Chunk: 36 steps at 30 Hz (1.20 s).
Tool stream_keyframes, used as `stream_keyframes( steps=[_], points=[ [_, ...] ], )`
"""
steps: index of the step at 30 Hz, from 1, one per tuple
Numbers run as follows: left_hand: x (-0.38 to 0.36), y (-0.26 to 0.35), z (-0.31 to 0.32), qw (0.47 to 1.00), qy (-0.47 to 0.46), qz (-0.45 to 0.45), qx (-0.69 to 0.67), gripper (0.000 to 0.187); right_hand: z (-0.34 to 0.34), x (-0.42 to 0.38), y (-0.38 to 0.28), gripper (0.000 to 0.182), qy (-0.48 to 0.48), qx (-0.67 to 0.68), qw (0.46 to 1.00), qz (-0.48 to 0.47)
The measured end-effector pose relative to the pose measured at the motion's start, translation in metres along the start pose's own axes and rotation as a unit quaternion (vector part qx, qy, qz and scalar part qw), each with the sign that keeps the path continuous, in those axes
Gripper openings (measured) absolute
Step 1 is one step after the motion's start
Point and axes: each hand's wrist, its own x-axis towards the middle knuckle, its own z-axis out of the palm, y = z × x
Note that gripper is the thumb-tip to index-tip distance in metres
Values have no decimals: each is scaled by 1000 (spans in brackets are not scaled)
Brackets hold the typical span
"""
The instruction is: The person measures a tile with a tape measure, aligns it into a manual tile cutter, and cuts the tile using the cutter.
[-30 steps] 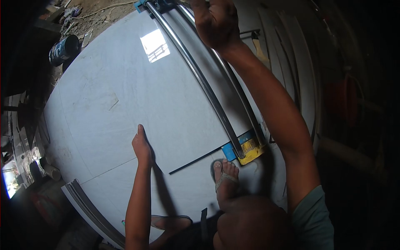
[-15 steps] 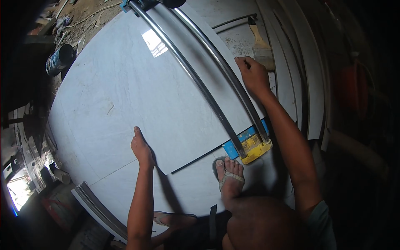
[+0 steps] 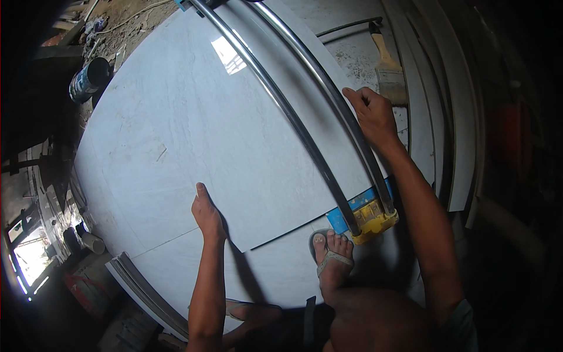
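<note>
A large white tile [image 3: 258, 158] lies across a tile cutter, under its two metal rails [image 3: 298, 125]. The cutter's yellow end piece [image 3: 375, 223] and blue base [image 3: 338, 220] show at the tile's near edge. My left hand [image 3: 206, 211] is closed on the tile's left edge, thumb on top and fingers hidden. On the opposite edge, just right of the rails, my right hand [image 3: 372, 117] is closed with thumb and forefinger at the tile. Beside the yellow end piece stands my sandalled foot [image 3: 332, 252].
A paintbrush [image 3: 388, 70] lies just beyond my right hand. Long strips [image 3: 460, 146] are stacked along the right side. A dark can [image 3: 89, 79] lies tipped at the far left, near rubble [image 3: 132, 29]. Grey channel pieces [image 3: 141, 293] lie at lower left.
The whole view has shifted slightly, so things appear a little further right and lower. Both hands keep their places on the tile edges.
</note>
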Motion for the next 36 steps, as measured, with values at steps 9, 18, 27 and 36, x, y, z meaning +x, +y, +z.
stream_keyframes(
  steps=[9, 18, 27, 36],
  points=[
    [4, -1, -3, 1000, 2, -4, 11, 49, 0, 3, -2, 54, -7, -3, 1000, -1],
    [-4, 6, 1, 1000, -7, 6, -27, 50, 0, 3, -3, 56, -10, -23, 999, -21],
    [-5, 6, -2, 1000, -18, -7, -18, 52, -2, 4, -3, 55, -19, -30, 999, -14],
    [5, -2, -6, 1000, -17, -3, -9, 51, -2, 5, -7, 53, -9, -31, 999, -13]
  ],
)
